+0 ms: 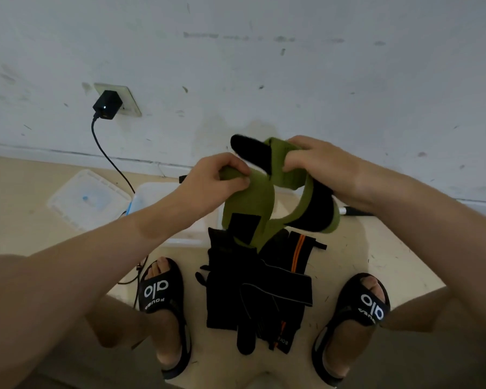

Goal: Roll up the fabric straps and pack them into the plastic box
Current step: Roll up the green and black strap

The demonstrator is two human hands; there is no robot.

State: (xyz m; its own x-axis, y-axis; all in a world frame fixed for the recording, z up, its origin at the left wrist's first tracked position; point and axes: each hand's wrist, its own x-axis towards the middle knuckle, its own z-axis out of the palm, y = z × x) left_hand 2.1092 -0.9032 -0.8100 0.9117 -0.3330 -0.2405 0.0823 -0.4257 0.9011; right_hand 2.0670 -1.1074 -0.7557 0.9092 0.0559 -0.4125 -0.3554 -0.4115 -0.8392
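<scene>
Above the black strap pile (260,290) on the floor, the green strap (260,200) hangs looped, its long axis sagging between the right hand (317,158) clamping the upper end and the left hand (216,178) pinching the nearer, with the plastic box (152,200) lying left of the pile
</scene>
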